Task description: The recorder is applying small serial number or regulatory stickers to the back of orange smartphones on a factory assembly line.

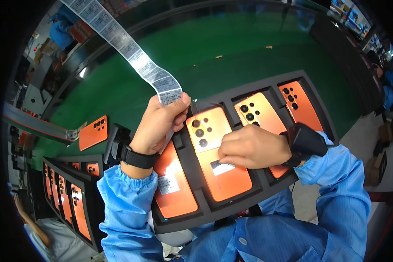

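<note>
My left hand (161,118) is closed on a long strip of white printed labels (137,61), which runs up to the upper left. Below me a dark foam tray (196,174) holds several orange phones in separate slots, camera side up. My right hand (253,147) is over the second phone (229,183) from the left, its fingers curled together at the edge of a small white label (220,167) on the phone's back; the fingertips are partly hidden. The leftmost phone (174,198), beneath my left hand, carries a white label (168,185).
The tray rests at the near edge of a green work surface (231,65). A loose orange phone (94,133) lies to the left, near a metal rail (39,122). Another dark tray (91,209) of orange phones stands at lower left, beside another person's arm (30,220).
</note>
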`<state>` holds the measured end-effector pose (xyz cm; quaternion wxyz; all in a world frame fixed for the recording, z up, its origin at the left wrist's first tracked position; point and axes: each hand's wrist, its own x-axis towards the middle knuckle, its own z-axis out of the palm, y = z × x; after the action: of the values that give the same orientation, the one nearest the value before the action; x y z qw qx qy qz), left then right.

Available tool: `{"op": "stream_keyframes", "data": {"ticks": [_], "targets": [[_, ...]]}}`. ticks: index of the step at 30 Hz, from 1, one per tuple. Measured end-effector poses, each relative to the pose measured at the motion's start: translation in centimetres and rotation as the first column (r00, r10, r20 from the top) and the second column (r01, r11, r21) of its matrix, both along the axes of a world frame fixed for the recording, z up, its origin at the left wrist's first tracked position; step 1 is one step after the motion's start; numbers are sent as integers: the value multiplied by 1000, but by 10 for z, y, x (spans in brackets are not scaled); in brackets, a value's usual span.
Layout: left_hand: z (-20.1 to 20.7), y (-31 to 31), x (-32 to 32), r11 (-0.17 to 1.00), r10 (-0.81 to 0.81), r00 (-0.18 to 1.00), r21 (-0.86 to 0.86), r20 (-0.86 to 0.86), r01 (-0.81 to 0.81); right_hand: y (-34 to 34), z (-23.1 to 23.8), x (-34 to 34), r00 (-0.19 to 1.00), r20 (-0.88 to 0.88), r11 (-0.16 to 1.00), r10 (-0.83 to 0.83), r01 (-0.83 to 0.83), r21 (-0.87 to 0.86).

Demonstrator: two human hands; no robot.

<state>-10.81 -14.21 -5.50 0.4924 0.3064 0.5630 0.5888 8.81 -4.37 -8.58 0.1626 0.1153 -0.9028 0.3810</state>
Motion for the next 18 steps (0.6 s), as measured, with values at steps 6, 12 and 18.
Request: {"op": "stream_keyframes", "data": {"ticks": [6,12,18], "targets": [[-5,0,-4,1000,-26,1000,-4,4,26,-1,18,-7,989,-116,808,-94,144,572],[-2,5,-1,1000,-15,1000,15,11,15,1,10,-27,968,-145,818,-205,251,518],[8,-8,-9,1000,1,1000,-3,-17,-1,6,8,-31,935,-191,873,-298,348,341]]}}
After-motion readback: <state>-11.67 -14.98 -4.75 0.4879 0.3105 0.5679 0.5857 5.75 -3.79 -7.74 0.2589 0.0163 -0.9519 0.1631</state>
